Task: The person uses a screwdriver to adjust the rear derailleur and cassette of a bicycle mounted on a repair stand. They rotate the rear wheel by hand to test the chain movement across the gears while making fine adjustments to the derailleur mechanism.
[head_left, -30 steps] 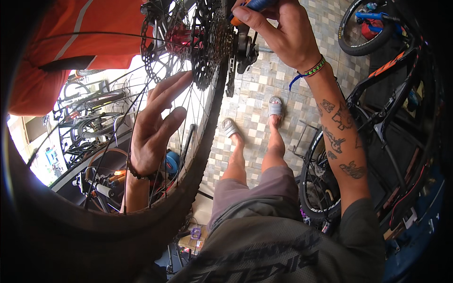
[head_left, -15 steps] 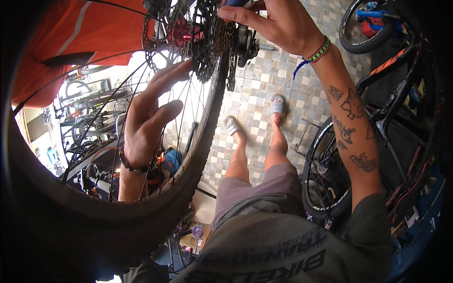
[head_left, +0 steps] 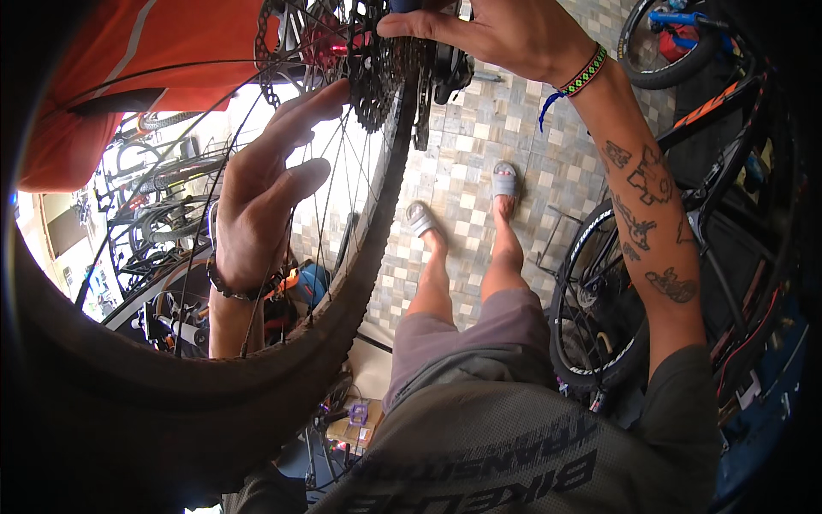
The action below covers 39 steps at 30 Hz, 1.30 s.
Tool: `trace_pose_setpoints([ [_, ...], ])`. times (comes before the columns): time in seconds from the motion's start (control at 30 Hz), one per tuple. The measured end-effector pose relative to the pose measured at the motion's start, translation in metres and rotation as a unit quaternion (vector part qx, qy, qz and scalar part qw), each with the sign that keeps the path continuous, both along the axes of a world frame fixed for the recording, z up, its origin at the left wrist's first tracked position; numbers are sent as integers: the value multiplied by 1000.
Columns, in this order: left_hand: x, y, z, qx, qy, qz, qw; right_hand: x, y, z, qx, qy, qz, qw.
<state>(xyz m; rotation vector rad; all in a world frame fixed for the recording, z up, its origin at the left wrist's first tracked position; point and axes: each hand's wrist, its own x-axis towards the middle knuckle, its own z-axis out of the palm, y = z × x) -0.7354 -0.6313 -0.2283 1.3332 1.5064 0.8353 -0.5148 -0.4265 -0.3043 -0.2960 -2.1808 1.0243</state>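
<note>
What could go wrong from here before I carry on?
If the wheel turns, the left hand, close beside the cassette, could get nipped. The partly visible blue handle might slip in the right hand. The cord dangling from the bracelet may snag on the rear derailleur.

Can count one left hand (head_left: 255, 201), one right hand (head_left: 522, 38), two wristbands (head_left: 586, 73), two sandals (head_left: 505, 182), one near spoked wheel (head_left: 364, 257), at least two wheels (head_left: 560, 334) at right; cannot number left-side bikes (head_left: 171, 177).
</note>
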Motion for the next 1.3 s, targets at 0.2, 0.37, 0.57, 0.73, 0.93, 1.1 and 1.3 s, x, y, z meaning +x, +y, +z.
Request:
trace_pose_setpoints([
  [0.2, -1, -3, 0, -1, 5, -1, 1000, 0, -6, 11, 62, -72, -31, 995],
  [0.37, -3, -7, 1, 0, 10, -4, 1000, -4, 8, 4, -9, -66, -44, 997],
  [0.57, -1, -8, 5, -1, 26, -2, 1000, -11, 10, 2, -104, 11, 9, 995],
  [0.73, -6, -11, 1, 0, 20, 3, 1000, -13, 15, 4, -68, 49, 19, 996],
  [0.93, -5, -7, -1, 4, 9, 3, 1000, -6, 9, 4, -29, -1, -69, 997],
  [1.1, -3, -3, 0, -9, 7, 7, 1000, 0, 5, -17, -51, 8, -61, 997],
  [1.3, -3, -5, 1, -13, 4, 11, 1000, 11, -21, -15, -69, 132, -95, 984],
])
